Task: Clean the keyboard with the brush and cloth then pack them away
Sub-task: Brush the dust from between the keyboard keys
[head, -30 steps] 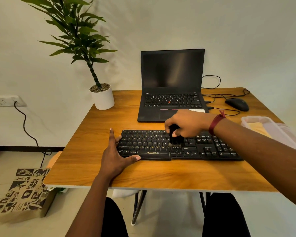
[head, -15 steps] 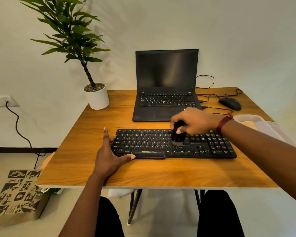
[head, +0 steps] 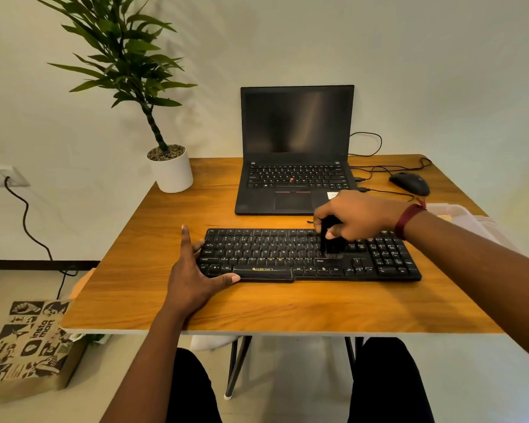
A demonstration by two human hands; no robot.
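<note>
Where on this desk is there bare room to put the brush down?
Bare wood runs along the table front edge, below the keyboard, and left of it up to the plant pot. The right rear is crowded: laptop, cables, mouse and a plastic container.

A wooden table (head: 257, 309) on dark metal legs (head: 237, 366) stood against a plain off-white wall (head: 440, 71) under warm indoor light. A potted plant (head: 153, 117) in a white pot occupied its far left corner. To the left, a black cable (head: 28, 221) ran down from a wall socket (head: 0, 176) toward a dark skirting board (head: 37, 264). A printed paper bag (head: 28, 346) sat on the pale floor (head: 486, 392).
</note>
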